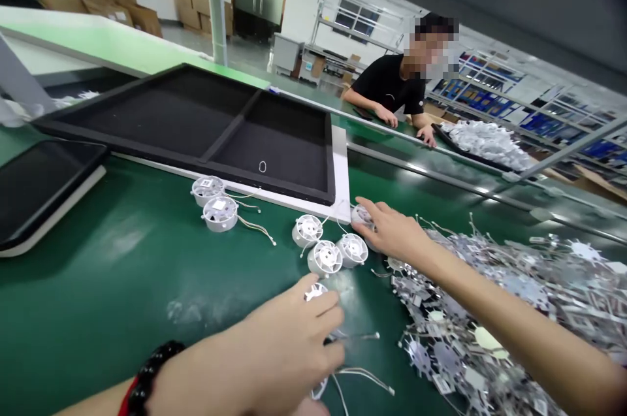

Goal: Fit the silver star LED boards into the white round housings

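Note:
My left hand (294,337), with a dark beaded bracelet at its wrist, is curled over a small white fan (316,292) at the lower middle. Below it, part of another white fan (319,390) shows; the hand hides most of both. Further right, my right hand (394,230) grips a small white fan (361,213) between thumb and fingers, beside the corner of the black tray. Between the hands stand three round white fans (326,258) with thin wires. Two more fans (220,212) sit together to the left, their wires pointing right.
A black divided tray (210,156) lies on a white board (341,168) at the back. A large heap of silvery, spiky-edged parts with wires (490,311) spreads at right. A black device (44,187) is at left. Across the bench (122,285), a person (392,86) leans near a filled tray.

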`<act>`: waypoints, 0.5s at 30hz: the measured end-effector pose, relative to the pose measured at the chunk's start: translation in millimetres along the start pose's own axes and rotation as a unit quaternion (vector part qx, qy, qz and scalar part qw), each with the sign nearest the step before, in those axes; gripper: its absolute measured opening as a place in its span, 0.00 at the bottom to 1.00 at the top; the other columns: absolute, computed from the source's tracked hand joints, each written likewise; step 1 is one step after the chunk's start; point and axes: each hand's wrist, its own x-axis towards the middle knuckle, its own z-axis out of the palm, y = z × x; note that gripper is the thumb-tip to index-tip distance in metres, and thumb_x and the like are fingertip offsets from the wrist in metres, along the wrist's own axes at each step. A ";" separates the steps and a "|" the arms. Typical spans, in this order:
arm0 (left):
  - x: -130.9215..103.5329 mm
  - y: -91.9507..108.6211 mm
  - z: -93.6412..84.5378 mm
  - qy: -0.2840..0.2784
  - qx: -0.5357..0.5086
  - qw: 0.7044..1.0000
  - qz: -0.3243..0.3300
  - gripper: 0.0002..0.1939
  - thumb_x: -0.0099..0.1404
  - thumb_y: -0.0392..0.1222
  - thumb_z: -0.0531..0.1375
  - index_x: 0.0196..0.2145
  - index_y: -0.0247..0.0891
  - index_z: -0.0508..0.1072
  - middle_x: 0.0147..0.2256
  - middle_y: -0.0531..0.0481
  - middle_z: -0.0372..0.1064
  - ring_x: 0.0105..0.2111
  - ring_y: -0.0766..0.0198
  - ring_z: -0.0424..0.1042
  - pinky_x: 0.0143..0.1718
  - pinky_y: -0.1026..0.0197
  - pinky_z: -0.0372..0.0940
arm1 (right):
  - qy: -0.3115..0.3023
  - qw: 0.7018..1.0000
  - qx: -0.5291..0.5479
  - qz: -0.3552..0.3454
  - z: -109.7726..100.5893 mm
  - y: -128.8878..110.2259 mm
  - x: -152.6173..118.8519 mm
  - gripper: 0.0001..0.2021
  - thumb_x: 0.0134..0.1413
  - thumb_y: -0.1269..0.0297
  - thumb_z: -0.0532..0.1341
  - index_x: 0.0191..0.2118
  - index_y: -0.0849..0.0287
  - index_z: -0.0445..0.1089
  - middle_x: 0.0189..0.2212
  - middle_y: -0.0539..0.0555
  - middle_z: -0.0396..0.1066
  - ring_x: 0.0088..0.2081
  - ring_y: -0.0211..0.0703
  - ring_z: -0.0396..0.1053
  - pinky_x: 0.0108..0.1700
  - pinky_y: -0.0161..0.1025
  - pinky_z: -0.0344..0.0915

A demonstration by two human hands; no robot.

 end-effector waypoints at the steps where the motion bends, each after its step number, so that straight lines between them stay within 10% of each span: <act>1: -6.6 2.3 1.9 0.010 0.011 1.000 -0.015 0.24 0.64 0.67 0.68 0.36 0.42 0.76 0.38 0.47 0.76 0.47 0.49 0.76 0.53 0.45 0.72 | 0.011 1.000 0.002 -0.008 -7.8 -3.3 -2.4 0.32 0.71 0.53 0.55 0.74 0.63 0.57 0.60 0.73 0.70 0.56 0.76 0.74 0.48 0.62 0.73; 7: -66.1 3.9 -4.2 0.024 0.063 0.992 -0.109 0.28 0.59 0.70 0.70 0.43 0.45 0.77 0.56 0.43 0.78 0.58 0.45 0.74 0.54 0.44 0.71 | 0.028 0.970 0.085 -0.228 -57.1 -60.1 -17.2 0.26 0.73 0.53 0.58 0.70 0.56 0.63 0.67 0.61 0.67 0.64 0.57 0.69 0.64 0.52 0.68; 10: -96.7 4.1 -11.4 0.049 0.073 0.979 -0.183 0.28 0.53 0.67 0.75 0.42 0.47 0.78 0.56 0.44 0.78 0.57 0.42 0.76 0.52 0.44 0.73 | 0.024 0.930 0.113 -0.350 -61.2 -113.9 -8.8 0.28 0.70 0.53 0.63 0.69 0.58 0.64 0.66 0.65 0.67 0.62 0.65 0.70 0.62 0.60 0.69; 15: -150.8 3.8 -17.6 0.070 0.097 0.944 -0.306 0.26 0.46 0.60 0.78 0.41 0.52 0.80 0.57 0.44 0.78 0.54 0.37 0.78 0.43 0.44 0.77 | 0.040 0.937 0.146 -0.316 -58.4 -211.1 31.9 0.43 0.67 0.38 0.62 0.74 0.64 0.55 0.65 0.74 0.65 0.60 0.72 0.71 0.55 0.62 0.74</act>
